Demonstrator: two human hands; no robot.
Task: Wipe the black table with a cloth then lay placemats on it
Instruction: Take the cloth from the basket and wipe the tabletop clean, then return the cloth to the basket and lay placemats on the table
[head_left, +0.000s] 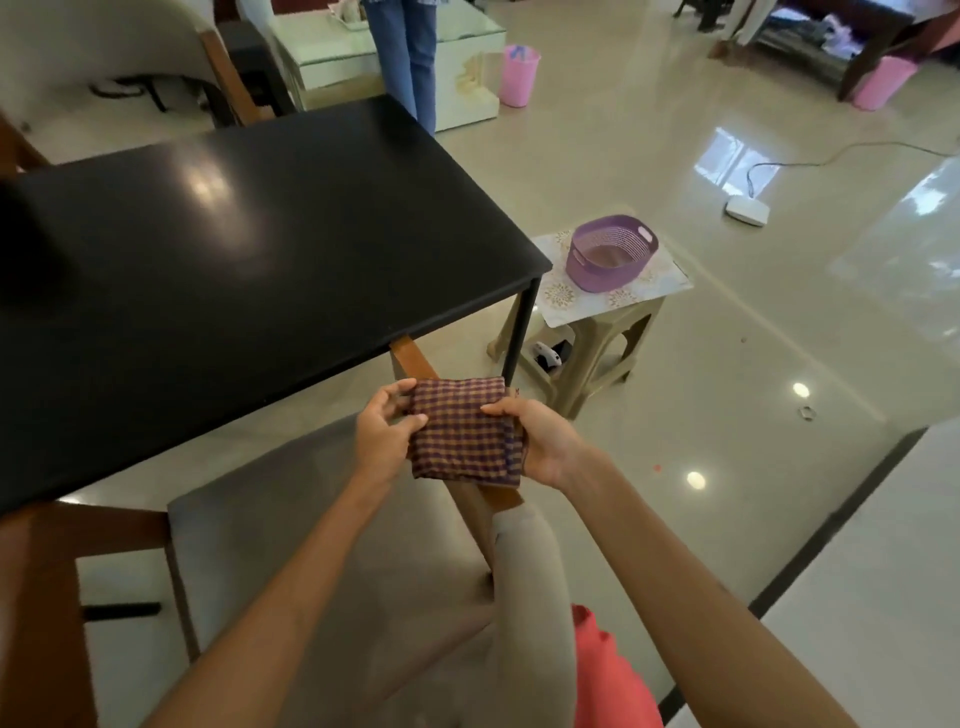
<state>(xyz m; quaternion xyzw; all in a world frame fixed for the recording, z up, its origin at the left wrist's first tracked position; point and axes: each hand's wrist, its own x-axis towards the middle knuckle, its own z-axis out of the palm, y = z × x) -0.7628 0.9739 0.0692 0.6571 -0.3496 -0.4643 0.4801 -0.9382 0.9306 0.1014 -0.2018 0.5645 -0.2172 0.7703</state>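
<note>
Black and glossy, the table (218, 249) fills the left and far-left of the view, its top bare of placemats and carrying only window glare; its left end is cut off by a dark blur at the frame edge. Near it, a grey-seated wooden chair (291, 519) stands pushed toward the near edge, partly masked by the person's forearms. Right of the table's near-right leg, a beige plastic stool (587, 353) bears a patterned sheet (558, 301), possibly a placemat, though this cannot be confirmed, and a purple basket (613, 254) whose contents are hard to make out. The checked cloth (462, 431), folded into a thick pad, is held in the air above the chair, just off the table's near-right corner and not touching the top. The left hand (384, 431) pinches its left edge; the right hand (540, 441) cups the right side from beneath, thumb over the top. Judgement: the cloth is being squared up for a flat wiping face; wiping is not yet begun
</note>
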